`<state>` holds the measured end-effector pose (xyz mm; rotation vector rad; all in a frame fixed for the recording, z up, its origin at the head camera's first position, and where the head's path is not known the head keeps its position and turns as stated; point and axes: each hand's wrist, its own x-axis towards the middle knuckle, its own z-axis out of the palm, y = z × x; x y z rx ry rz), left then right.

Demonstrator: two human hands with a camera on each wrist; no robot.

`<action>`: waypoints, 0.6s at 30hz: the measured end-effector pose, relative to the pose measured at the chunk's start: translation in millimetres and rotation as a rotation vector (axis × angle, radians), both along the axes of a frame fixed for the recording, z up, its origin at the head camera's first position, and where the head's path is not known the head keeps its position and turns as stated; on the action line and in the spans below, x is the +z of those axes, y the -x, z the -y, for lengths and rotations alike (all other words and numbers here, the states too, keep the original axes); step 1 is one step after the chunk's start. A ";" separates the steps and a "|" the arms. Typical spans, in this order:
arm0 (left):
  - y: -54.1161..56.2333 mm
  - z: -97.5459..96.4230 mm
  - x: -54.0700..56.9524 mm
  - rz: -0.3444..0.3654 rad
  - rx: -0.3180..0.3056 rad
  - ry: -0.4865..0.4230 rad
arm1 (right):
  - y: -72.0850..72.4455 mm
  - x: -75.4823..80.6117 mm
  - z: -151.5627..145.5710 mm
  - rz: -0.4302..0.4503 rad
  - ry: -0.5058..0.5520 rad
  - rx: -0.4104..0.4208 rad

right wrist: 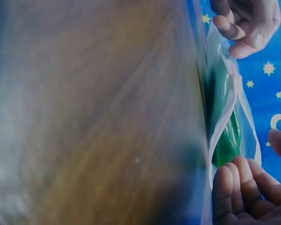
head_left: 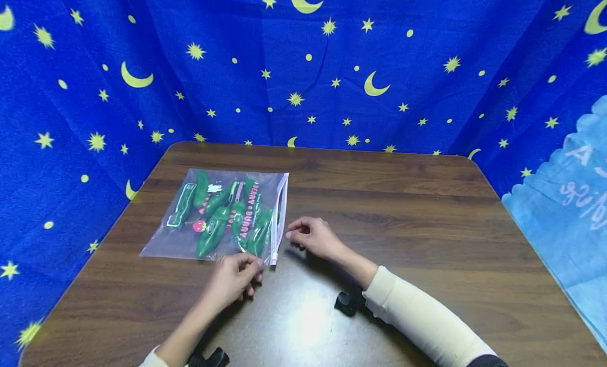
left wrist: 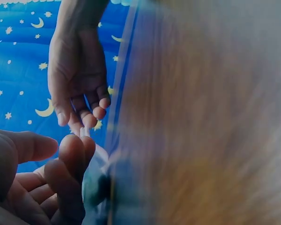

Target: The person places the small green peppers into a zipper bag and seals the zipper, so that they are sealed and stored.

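Observation:
A clear zip bag printed with pink lettering lies flat on the table, holding several long green peppers. Its white zip edge faces right, and the slider is at the near end. In the right wrist view the bag's mouth gapes apart, showing green inside. My left hand is by the near right corner, fingers loosely bent, thumb apart from them in the left wrist view. My right hand hovers just right of the zip edge, fingers relaxed, with nothing in its grasp.
The brown wooden table extends right and behind the bag. A blue curtain with yellow moons and stars hangs around its sides and back. Black wrist mounts sit under both forearms. A light blue cloth hangs at the right.

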<state>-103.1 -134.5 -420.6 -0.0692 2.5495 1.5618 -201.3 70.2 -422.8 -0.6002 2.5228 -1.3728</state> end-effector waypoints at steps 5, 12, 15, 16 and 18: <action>-5.7 1.7 -4.9 0.125 -0.034 -0.162 | -5.3 -0.9 5.6 0.113 0.006 0.051; -10.2 0.0 -10.7 0.239 -0.111 -0.389 | -13.7 0.5 16.0 0.231 -0.069 0.110; -10.6 -1.6 -12.7 0.273 -0.126 -0.462 | -17.2 0.8 19.0 0.266 -0.086 0.119; -10.4 -2.1 -13.5 0.285 -0.125 -0.481 | -18.0 0.4 19.9 0.271 -0.087 0.121; -9.9 -3.0 -14.5 0.296 -0.129 -0.510 | -19.3 -0.3 21.3 0.272 -0.091 0.121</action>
